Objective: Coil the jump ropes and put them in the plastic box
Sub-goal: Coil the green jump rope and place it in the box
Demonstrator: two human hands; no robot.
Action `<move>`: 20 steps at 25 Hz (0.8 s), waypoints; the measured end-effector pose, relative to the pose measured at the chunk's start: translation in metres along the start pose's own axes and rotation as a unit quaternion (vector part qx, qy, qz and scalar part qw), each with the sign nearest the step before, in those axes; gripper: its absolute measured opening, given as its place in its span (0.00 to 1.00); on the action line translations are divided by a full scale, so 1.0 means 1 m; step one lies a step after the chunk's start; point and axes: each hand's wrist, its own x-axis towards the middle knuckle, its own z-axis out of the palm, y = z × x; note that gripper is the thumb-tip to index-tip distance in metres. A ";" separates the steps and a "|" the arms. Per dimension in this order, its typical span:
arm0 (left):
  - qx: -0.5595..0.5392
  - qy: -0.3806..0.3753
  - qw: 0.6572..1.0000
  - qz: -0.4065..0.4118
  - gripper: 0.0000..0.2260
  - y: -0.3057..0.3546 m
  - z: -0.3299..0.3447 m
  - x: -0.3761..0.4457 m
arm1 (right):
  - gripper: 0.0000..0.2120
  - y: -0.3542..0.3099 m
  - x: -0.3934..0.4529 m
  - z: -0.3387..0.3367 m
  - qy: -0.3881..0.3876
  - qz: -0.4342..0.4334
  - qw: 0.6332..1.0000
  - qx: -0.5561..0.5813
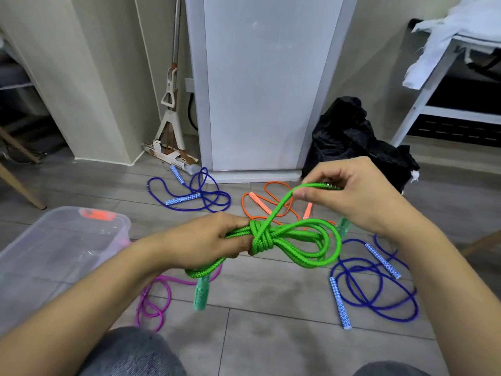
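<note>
My left hand (214, 240) grips a bundle of green jump rope (298, 242), with several turns wrapped around its middle. One green handle (201, 293) hangs below that hand. My right hand (352, 194) pinches the rope's free end, raised above the bundle, and a second green handle (343, 227) shows beneath it. The clear plastic box (40, 240) stands on the floor at the left. An orange rope (271, 204) lies behind the bundle. Two blue ropes lie on the floor, one at the back (195, 194) and one at the right (379, 289). A pink rope (154, 302) lies beside the box.
A white cabinet (260, 85) stands ahead, with a mop (170, 109) leaning to its left and a black bag (352, 137) to its right. A white rack (447, 77) with cloth is at the far right. My knees (135, 354) are at the bottom edge.
</note>
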 end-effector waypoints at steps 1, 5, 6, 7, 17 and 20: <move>-0.041 -0.001 0.999 -0.025 0.08 -0.003 0.000 -0.001 | 0.06 0.000 -0.001 -0.003 0.010 0.002 1.000 0.001; -0.370 0.027 0.912 -0.172 0.11 -0.007 0.008 -0.001 | 0.03 0.006 -0.003 -0.018 0.062 0.019 0.994 -0.083; -0.410 0.036 0.894 -0.177 0.11 -0.007 0.007 0.000 | 0.03 0.007 -0.004 -0.019 0.076 0.023 0.993 -0.090; -0.428 0.050 0.885 -0.178 0.11 -0.008 0.007 0.001 | 0.03 0.008 -0.005 -0.019 0.089 0.025 0.992 -0.090; 0.048 0.147 0.959 -0.237 0.09 -0.032 0.010 0.007 | 0.07 -0.035 0.001 0.013 -0.124 -0.096 0.968 -0.195; -0.002 0.024 0.993 -0.114 0.03 -0.015 0.007 -0.003 | 0.07 -0.036 0.015 0.009 -0.033 -0.094 0.982 -0.160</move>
